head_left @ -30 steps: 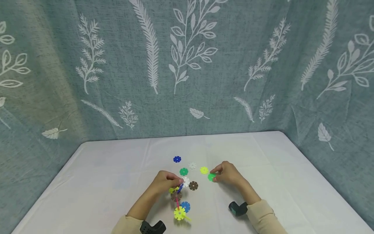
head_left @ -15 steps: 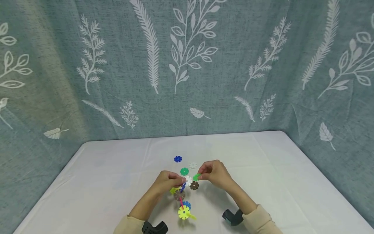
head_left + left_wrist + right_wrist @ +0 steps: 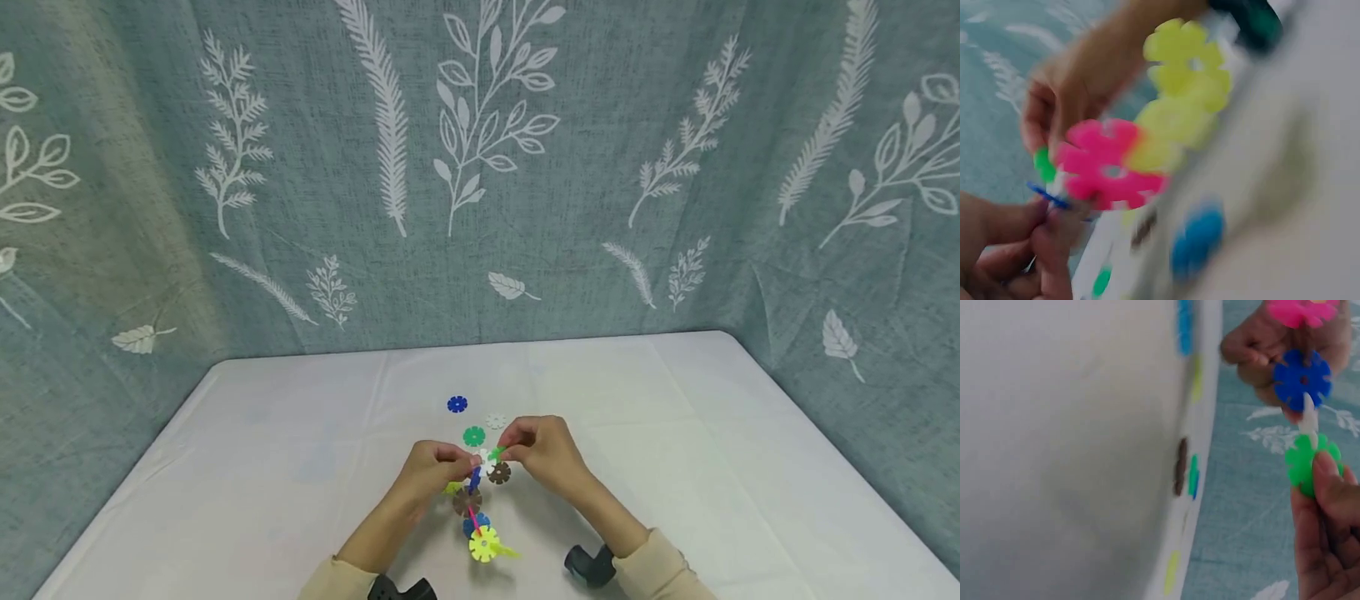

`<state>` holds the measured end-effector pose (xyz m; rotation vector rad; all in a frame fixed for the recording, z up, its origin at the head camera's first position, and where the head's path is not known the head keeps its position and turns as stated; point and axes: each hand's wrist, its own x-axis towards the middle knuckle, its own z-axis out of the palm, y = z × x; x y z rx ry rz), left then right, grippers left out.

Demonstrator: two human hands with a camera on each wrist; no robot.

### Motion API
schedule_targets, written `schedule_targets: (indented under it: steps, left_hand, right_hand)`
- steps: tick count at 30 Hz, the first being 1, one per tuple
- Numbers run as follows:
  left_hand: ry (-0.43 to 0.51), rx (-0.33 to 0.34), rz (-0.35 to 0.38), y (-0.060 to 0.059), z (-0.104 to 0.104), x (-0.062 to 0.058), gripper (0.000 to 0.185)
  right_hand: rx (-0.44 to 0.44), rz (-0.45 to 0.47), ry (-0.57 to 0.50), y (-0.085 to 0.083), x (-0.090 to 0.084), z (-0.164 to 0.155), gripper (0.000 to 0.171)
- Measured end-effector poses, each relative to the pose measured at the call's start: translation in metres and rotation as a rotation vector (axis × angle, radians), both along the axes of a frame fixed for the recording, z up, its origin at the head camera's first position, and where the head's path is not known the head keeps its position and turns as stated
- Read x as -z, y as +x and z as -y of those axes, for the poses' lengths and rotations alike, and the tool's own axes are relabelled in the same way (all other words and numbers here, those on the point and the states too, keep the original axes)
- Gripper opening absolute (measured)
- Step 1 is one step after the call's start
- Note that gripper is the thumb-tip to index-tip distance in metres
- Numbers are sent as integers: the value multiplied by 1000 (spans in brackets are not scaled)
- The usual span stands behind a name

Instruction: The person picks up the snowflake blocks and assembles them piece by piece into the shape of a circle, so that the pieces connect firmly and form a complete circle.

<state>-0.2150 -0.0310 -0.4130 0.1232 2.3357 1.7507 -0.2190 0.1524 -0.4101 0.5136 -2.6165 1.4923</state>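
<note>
My left hand pinches a chain of notched plastic discs near its upper end, above the table. In the right wrist view the chain holds a dark blue disc and a white disc seen edge-on. A brown disc, a pink disc and yellow discs hang lower. My right hand pinches a bright green disc between thumb and fingers. The green disc meets the white disc's edge; whether their notches interlock I cannot tell.
On the white table lie loose discs: dark blue, green, white, brown and light blue. A patterned curtain stands behind. Dark devices sit on both wrists.
My right hand has moved left with the green disc, from beside the yellow disc to the white disc on the chain. The chain's lower end has swung slightly right.
</note>
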Motion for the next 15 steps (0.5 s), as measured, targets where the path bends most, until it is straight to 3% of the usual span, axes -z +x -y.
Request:
schedule_targets:
  steps: [2, 6, 9, 12, 15]
  left_hand:
    - [-114, 11, -114, 1, 3, 1, 18]
    - [-358, -12, -440, 3, 6, -2, 11]
    - [-380, 33, -609, 3, 6, -5, 9]
    - [-362, 124, -651, 2, 6, -6, 8]
    - [-388, 141, -637, 2, 8, -5, 4]
  right_hand:
    - [-35, -10, 25, 0, 1, 2, 5]
    - [-71, 14, 45, -1, 4, 6, 5]
    - [-67, 30, 19, -2, 6, 9, 6]
    - [-93, 50, -8, -2, 7, 10, 7]
    - [-140, 79, 6, -5, 8, 8, 12]
